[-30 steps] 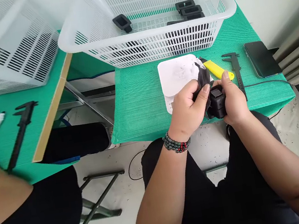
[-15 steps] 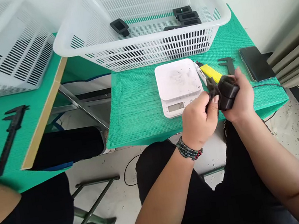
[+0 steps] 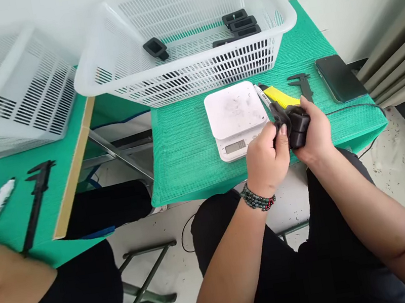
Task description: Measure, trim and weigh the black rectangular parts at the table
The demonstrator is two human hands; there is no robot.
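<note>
Head view: the right hand (image 3: 310, 129) closes its grip around a black plastic part (image 3: 297, 126). The left hand (image 3: 267, 161) pinches a dark cloth (image 3: 280, 113) against it, seemingly wiping. Just left sits a white scale (image 3: 237, 115) on the green counter (image 3: 186, 144).

The scene is seen from a single head-worn camera, aimed forward and steeply down across the lap onto the near edge of the green table (image 3: 192, 137). The hands are held close below the lens, while the white basket (image 3: 189, 66) at the far edge is viewed farther off. No second view is given.
</note>
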